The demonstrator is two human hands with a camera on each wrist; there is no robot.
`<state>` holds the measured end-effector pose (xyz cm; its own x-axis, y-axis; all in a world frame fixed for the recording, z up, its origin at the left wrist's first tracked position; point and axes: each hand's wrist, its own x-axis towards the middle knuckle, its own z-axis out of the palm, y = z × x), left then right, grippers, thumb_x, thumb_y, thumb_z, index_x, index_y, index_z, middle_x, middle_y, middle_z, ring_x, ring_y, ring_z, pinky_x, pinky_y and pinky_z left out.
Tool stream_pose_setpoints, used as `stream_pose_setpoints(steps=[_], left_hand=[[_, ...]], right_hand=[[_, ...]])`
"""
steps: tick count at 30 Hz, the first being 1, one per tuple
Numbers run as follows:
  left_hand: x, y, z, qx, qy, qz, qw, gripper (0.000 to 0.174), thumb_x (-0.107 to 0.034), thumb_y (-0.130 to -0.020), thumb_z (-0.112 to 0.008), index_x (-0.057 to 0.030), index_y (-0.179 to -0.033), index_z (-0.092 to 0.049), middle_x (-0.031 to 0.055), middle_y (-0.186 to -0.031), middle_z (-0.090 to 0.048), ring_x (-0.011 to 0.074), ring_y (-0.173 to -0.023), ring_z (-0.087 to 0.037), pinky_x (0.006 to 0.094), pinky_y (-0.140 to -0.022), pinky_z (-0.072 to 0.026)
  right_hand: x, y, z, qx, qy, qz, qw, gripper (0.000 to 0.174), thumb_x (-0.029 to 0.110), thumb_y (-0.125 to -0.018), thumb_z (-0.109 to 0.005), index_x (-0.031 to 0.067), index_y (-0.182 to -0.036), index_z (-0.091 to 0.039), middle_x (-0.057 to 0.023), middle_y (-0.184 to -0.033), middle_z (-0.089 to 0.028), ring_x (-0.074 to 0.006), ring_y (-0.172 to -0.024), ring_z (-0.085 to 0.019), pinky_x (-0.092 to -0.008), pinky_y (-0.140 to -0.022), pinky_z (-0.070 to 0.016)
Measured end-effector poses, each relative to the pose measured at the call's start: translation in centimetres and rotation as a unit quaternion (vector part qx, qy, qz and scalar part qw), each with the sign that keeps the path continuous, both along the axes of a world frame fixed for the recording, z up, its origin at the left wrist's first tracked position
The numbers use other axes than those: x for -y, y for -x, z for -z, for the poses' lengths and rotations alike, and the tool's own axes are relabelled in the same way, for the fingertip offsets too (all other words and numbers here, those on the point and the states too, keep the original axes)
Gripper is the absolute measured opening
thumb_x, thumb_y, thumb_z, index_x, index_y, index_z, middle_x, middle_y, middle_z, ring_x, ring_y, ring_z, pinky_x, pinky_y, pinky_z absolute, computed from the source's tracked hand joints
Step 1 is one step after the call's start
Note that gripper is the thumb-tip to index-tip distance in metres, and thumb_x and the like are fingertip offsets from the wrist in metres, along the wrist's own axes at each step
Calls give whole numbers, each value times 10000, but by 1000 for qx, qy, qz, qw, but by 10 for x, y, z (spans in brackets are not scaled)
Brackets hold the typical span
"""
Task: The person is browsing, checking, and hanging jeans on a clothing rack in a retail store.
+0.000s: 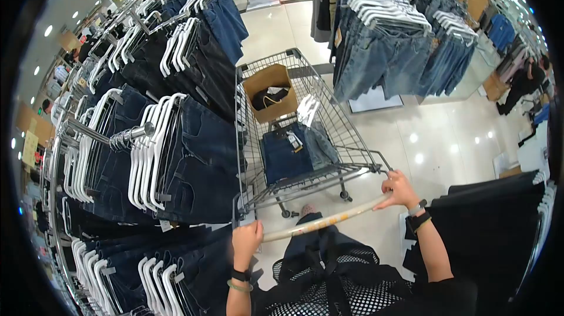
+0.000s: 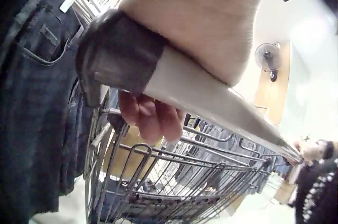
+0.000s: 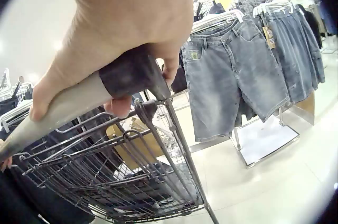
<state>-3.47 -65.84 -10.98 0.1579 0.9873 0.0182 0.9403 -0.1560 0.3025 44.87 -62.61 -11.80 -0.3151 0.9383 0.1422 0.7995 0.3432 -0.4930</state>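
A wire shopping cart [image 1: 346, 134] stands in front of the person. The left hand [image 1: 247, 239] grips the left end of its pale handle bar [image 1: 317, 223]; in the left wrist view its fingers [image 2: 150, 118] curl under the bar. At the bar's right end, the right hand [image 1: 399, 189] holds on beside the dark end cap, its thumb lying along the bar in the right wrist view. Inside the cart are an open brown box [image 1: 258, 84] with a dark item in it, folded dark blue jeans [image 1: 285, 157], lighter denim [image 1: 320, 145] and white hangers [image 1: 308, 110].
Racks of dark jeans [image 1: 205, 139] stand close along the cart's left side. Denim shorts [image 1: 382, 57] hang ahead on the right, and black trousers [image 1: 482, 228] hang at the near right. Pale tiled floor [image 1: 435, 145] lies between them. A person in black [image 1: 523, 81] is at far right.
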Motion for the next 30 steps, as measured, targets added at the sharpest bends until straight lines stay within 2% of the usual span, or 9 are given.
stream_pose_setpoints(steps=[7, 9, 10, 13, 16, 19, 25, 26, 30], left_hand=[[6, -4, -4, -22, -1, -58, 998, 352, -298, -927, -534, -29, -742, -666, 203, -664, -622, 405, -638, -617, 489, -564, -462], [5, -8, -5, -23, -16, -54, 998, 300, -265, -917, -539, -59, -730, -652, 151, -636, -630, 373, -611, -628, 469, -549, -471], [3, -10, -9, -22, -20, -61, 998, 294, -268, -910, -546, -56, -742, -660, 158, -638, -631, 378, -616, -629, 463, -552, -472], [20, -13, -5, -15, -37, -73, 997, 289, -267, -903, -553, -52, -747, -665, 166, -644, -633, 382, -621, -631, 462, -559, -478], [25, -1, -1, -19, -37, -65, 997, 279, -260, -897, -554, -50, -753, -667, 170, -655, -638, 387, -626, -630, 466, -571, -481], [36, 10, -1, -15, -53, -54, 997, 270, -254, -888, -556, -51, -753, -669, 174, -661, -637, 392, -632, -626, 478, -578, -478], [67, 34, -8, -21, -63, -37, 997, 266, -265, -879, -552, -62, -771, -684, 184, -689, -647, 398, -654, -632, 489, -612, -496], [70, 37, -8, -56, -58, -28, 996, 267, -271, -880, -550, -66, -778, -686, 187, -688, -647, 400, -660, -635, 489, -617, -500], [86, 32, -7, -30, -51, -15, 998, 265, -261, -885, -550, -61, -769, -678, 178, -672, -646, 383, -640, -639, 480, -594, -499]], right_hand=[[8, 0, -7, -33, -17, 3, 999, 642, 659, -470, -835, 85, -562, -563, -30, -593, -476, -223, -667, -494, -317, -721, -398], [11, -7, -4, -31, -51, -7, 998, 662, 689, -484, -809, 78, -568, -571, -29, -584, -488, -229, -678, -499, -321, -724, -400], [12, -9, -5, -35, -52, 2, 998, 662, 689, -484, -809, 78, -568, -571, -29, -584, -488, -229, -678, -499, -321, -724, -400], [22, -13, -9, 3, -49, -24, 999, 627, 657, -497, -826, 83, -596, -592, -43, -652, -489, -238, -697, -485, -338, -729, -432], [28, -4, 5, -7, -99, -29, 995, 697, 748, -537, -736, 66, -564, -596, -48, -544, -481, -230, -686, -497, -329, -717, -403], [54, 7, 6, 11, -114, -18, 993, 701, 758, -539, -730, 69, -571, -604, -45, -546, -485, -227, -687, -498, -326, -708, -402], [107, 33, 5, -40, -103, 15, 994, 656, 707, -521, -785, 81, -579, -598, -42, -601, -509, -223, -698, -505, -323, -704, -402], [114, 35, 6, -43, -106, 25, 993, 660, 710, -514, -786, 81, -580, -598, -41, -599, -504, -223, -695, -508, -322, -708, -403], [145, 34, 3, -32, -91, 41, 994, 666, 708, -487, -801, 82, -583, -598, -42, -599, -491, -227, -673, -513, -317, -724, -411]])
